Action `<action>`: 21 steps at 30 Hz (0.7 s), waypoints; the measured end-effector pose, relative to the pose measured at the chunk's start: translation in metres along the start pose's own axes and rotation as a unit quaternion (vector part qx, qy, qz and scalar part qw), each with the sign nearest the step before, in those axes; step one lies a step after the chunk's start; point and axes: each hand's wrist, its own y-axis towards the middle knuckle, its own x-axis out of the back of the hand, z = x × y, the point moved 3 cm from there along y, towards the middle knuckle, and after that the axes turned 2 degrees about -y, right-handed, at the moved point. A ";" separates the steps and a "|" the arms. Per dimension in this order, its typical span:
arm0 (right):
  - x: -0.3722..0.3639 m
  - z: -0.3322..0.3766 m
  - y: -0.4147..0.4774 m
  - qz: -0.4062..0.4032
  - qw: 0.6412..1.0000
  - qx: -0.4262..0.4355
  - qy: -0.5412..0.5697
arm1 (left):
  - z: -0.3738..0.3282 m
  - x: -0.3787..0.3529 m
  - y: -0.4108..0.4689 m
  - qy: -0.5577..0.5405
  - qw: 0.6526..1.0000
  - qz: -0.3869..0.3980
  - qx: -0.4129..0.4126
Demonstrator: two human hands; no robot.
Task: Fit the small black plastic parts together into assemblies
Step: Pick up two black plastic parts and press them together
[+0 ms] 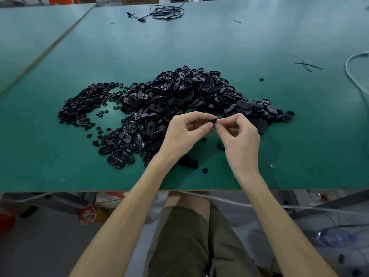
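Your forearms (137,198) cross the bench (50,166) edge, and both hands meet above it. Left hand (185,134) and right hand (240,136) each have their grip pinched on one black part (215,121), mostly hidden between the fingertips. By my judgement, the push runs left-right. Oval shells (179,96) heap just behind it, and round pieces (85,104) lie nearer your left hand.
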 end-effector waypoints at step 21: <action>-0.007 0.011 -0.003 0.034 0.995 0.087 -0.038 | 0.000 0.004 0.001 -0.018 0.998 -0.044 0.033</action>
